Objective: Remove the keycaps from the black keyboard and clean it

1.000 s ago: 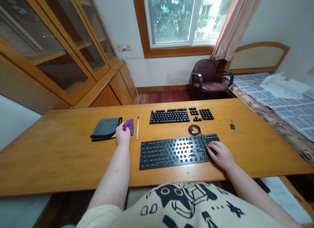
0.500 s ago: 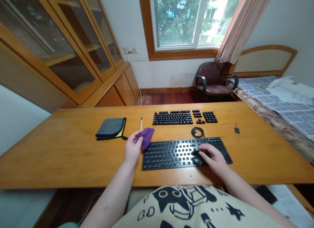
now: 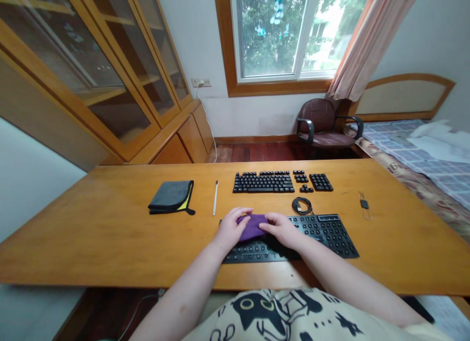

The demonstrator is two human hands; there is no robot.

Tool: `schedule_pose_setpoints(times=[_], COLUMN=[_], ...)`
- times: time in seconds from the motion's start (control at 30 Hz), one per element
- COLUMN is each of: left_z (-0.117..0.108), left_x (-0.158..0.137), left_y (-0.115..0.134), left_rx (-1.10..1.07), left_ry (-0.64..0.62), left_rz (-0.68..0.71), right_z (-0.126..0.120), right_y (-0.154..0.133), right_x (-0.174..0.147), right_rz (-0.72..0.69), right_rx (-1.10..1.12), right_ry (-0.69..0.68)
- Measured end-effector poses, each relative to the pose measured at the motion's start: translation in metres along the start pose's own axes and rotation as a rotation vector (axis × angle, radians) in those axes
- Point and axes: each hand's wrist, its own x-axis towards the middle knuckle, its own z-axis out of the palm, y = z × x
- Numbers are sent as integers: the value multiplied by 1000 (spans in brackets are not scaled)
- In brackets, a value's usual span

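So since a second ago the purple cloth has travelled: it was over by the folded grey cloth, got carried across in the left hand, and now it sits over the bare keyboard base, about the middle-left of it. The right hand slid along too; it was resting on the far right end of that base and has come in to meet the cloth. Both hands now have fingers curled onto the purple cloth, left pinching its left edge and right gripping its right edge, so it's bunched between them just above the switch plate. Can't tell if it's actually pressing on the switches or held a hair off.

My read is that the fetching part is over and the cloth is where the wiping would happen, with the part of the base right of the hands uncovered.

Everything else, relative to the keyboard base:
- the rows of pulled keycaps are laid out just behind it
- coiled black cable between the base and the keycaps
- thin white stick-like tool behind its left corner
- grey cloth further left of that
- a small black clip-looking thing off to the right, well apart

All on the wooden desk.
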Motion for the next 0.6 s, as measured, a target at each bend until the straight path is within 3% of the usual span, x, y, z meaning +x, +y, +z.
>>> schedule_pose_setpoints(times=[0.17,0.33,0.47,0.6], left_z=[-4,-18,-26,-20], left_x=[15,43,76,92], left_y=[-11,-30,-48,-60], left_rx=[80,492,600,637], left_ry=[-19,-19,-13,-45], left_rz=[-59,-189,-227,-247], right_z=[-8,-19,-22,-21], right_y=[2,17,25,23], right_x=[18,12,9,9], right_rz=[-98,-78,-55,-53], right_rx=[8,-10,29,78], right_ry=[232,489,512,535])
